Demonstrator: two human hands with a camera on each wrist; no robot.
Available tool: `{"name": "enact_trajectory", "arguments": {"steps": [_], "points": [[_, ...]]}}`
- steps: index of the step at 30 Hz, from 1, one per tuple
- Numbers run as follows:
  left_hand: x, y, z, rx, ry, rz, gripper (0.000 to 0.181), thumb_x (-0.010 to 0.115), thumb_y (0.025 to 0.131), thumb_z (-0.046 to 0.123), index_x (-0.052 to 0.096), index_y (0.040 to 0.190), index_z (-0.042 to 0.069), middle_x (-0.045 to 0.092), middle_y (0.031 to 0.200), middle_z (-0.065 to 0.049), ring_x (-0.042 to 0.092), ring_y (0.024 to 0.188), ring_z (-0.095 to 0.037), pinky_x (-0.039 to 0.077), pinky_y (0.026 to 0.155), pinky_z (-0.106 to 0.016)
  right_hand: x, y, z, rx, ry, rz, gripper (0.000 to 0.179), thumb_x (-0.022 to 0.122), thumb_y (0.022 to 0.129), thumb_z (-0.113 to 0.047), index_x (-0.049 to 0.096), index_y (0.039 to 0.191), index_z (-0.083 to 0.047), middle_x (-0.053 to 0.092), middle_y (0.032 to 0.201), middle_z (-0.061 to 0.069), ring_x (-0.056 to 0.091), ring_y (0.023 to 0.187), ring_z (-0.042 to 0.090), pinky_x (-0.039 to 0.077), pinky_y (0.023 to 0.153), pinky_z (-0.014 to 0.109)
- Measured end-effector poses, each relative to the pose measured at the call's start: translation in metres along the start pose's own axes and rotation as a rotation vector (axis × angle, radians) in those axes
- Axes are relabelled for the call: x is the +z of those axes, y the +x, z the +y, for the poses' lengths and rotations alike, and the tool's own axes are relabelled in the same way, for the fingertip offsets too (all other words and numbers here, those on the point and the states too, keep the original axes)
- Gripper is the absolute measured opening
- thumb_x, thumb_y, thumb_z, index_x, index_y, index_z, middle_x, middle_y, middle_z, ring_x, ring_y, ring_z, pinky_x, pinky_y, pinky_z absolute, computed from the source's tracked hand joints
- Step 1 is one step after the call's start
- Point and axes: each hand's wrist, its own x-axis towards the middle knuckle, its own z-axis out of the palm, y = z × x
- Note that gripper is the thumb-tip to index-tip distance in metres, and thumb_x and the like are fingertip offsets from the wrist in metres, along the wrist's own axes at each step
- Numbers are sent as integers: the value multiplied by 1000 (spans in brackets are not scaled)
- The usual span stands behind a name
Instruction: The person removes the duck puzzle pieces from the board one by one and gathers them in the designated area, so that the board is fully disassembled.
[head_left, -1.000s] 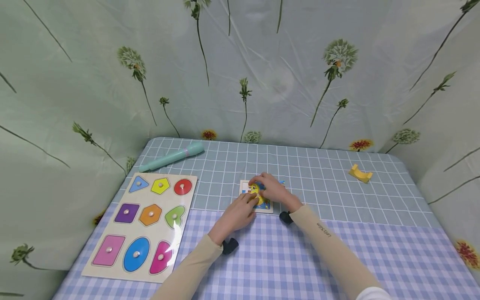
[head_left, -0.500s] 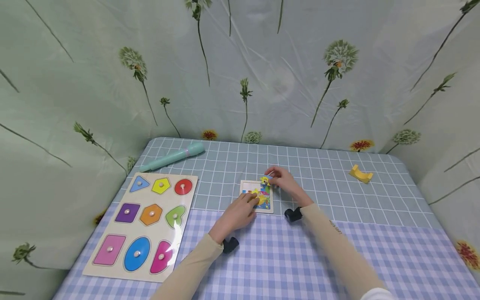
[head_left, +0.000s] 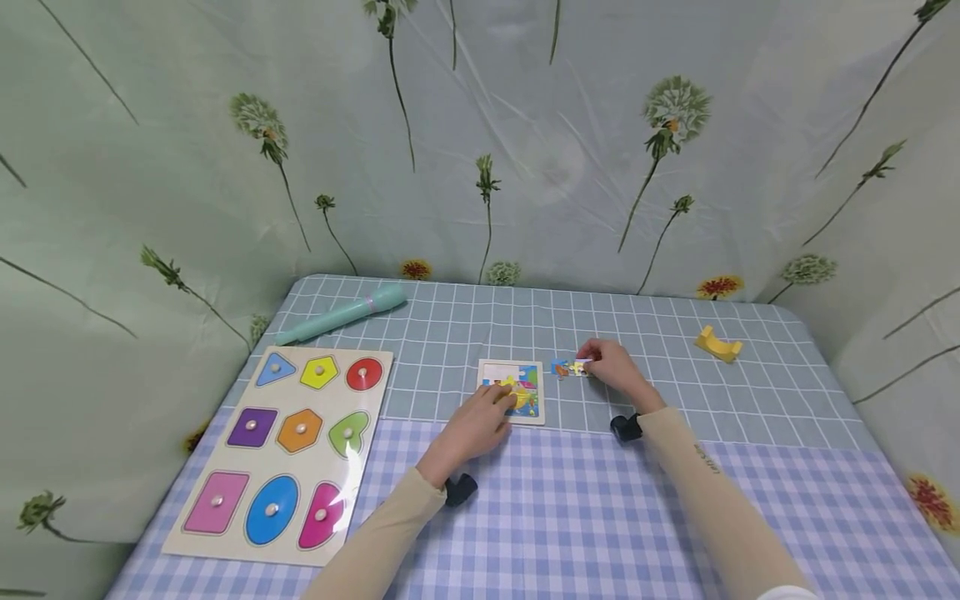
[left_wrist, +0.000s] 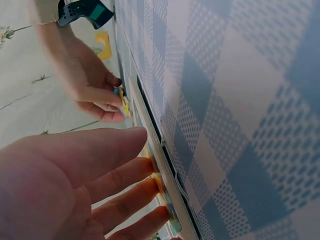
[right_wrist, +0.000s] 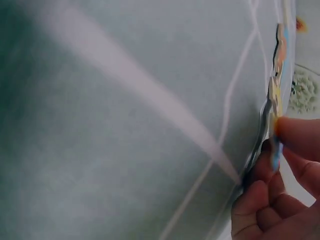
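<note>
With the wooden puzzle tray as the centre of the clock and twelve o'clock away from the person, the two hands are well apart. The left hand comes in from between seven and eight o'clock, its fingers extended and fingertips resting on the pieces set in the tray, its thumb near the frame's edge. Between ten and twelve o'clock inside the frame, the pale recess shows bare. The right hand is outside the tray, between two and three o'clock, with thumb and fingers pinching a puzzle piece. Just beyond that piece lie a yellow piece and a blue-and-orange piece; whether the pinched one touches the yellow one cannot be told. Further out, the shape board lies between eight and nine o'clock, a teal tube near ten, and a yellow curved block between two and three.
</note>
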Motion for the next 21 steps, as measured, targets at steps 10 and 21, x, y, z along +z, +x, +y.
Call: {"name": "enact_trajectory", "arguments": {"steps": [10, 21], "points": [[4, 1, 1, 20, 50, 63, 34, 64, 89, 15, 59, 120, 2, 56, 123, -16, 52, 112, -31, 42, 97, -38, 5, -5, -15, -29, -336, 36, 11, 59, 80, 2, 60, 89, -4, 50, 81, 11, 47, 68, 26, 42, 56, 37], [6, 3, 10, -37, 141, 45, 41, 63, 91, 25, 58, 131, 16, 52, 122, -10, 50, 105, -27, 49, 84, -42, 15, -4, -21, -195, -63, 39, 18, 62, 79, 6, 63, 96, 0, 55, 88, 13, 52, 78, 26, 44, 70, 38]]}}
